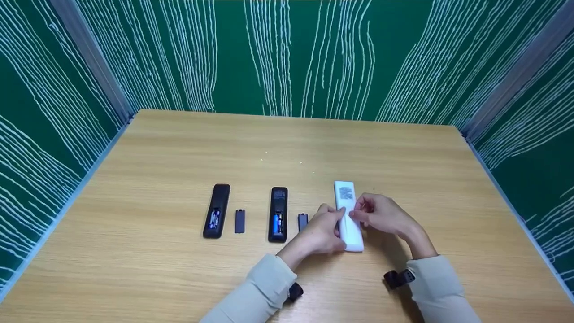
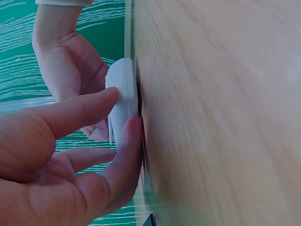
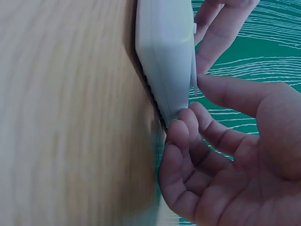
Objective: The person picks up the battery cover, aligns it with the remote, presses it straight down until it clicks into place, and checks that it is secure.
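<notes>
A white remote control (image 1: pixel 354 240) lies with its back up on the table. My left hand (image 1: pixel 323 231) grips it across its width, thumb on the near edge in the left wrist view and fingers low along its side. On its back, a thin white battery cover (image 3: pixel 194 70) stands slightly raised at one end. My right hand (image 1: pixel 381 213) has its thumb at that raised end. Its curled fingers (image 3: pixel 181 129) rest against the remote's side in the right wrist view.
To the left lie two black remote controls, one in the middle (image 1: pixel 279 202) and one farther left (image 1: pixel 219 195), both with batteries showing. Beside them lie two dark battery covers, one (image 1: pixel 240 221) fully visible, the other (image 1: pixel 303 220) partly behind my left hand. Small white specks dot the wooden table (image 1: pixel 179 148).
</notes>
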Tool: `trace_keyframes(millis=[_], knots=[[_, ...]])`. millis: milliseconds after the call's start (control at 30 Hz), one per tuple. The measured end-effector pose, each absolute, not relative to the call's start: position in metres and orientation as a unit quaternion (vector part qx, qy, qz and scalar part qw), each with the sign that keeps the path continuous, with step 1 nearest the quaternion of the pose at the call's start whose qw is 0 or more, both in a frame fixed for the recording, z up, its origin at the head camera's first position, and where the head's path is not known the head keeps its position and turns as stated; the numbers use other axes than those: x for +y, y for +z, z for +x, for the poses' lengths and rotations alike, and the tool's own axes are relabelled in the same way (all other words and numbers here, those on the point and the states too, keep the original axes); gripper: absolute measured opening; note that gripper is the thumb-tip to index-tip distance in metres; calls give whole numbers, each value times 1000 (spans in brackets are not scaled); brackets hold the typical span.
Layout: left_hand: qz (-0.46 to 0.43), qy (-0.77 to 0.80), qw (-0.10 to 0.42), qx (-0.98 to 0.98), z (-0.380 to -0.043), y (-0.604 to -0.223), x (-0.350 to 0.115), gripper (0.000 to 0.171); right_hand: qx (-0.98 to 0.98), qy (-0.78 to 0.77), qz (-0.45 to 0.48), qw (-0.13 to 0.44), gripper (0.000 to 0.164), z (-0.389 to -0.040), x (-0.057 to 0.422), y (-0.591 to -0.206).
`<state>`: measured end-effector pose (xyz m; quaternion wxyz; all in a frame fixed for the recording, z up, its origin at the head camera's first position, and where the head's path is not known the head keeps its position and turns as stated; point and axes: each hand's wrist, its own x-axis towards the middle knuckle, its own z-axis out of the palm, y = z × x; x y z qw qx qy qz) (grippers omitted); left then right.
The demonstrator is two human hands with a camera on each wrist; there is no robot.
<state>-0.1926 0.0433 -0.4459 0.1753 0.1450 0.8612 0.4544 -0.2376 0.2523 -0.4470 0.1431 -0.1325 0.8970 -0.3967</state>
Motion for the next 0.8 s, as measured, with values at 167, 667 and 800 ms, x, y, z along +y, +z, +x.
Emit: trace_keyframes(millis=[167,667,800], knots=[[143,457,177,860,-193,-447,44,99,893,-405,-124,151,21,-236,251,-444],[146,461,172,858,-194,-449,44,100,892,-402,-88,184,22,-233,251,-441],[144,457,174,861,-194,-448,44,101,893,-397,-79,195,24,-232,251,-440]])
